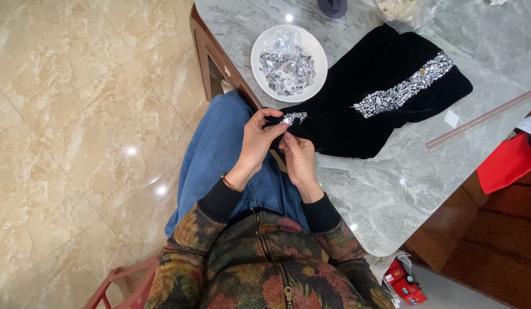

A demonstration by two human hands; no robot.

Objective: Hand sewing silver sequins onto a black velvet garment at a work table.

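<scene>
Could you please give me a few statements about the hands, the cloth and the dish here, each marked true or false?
1. Both hands meet at the near edge of the black velvet cloth. True.
2. The white dish is empty. False: it holds silver sequin pieces.
3. A silver beaded strip runs across the cloth. True.
4. The left hand rests on the long ruler. False: the ruler lies apart, beyond the cloth.
5. The right hand is in the dish. False: it is at the cloth's edge.
</scene>
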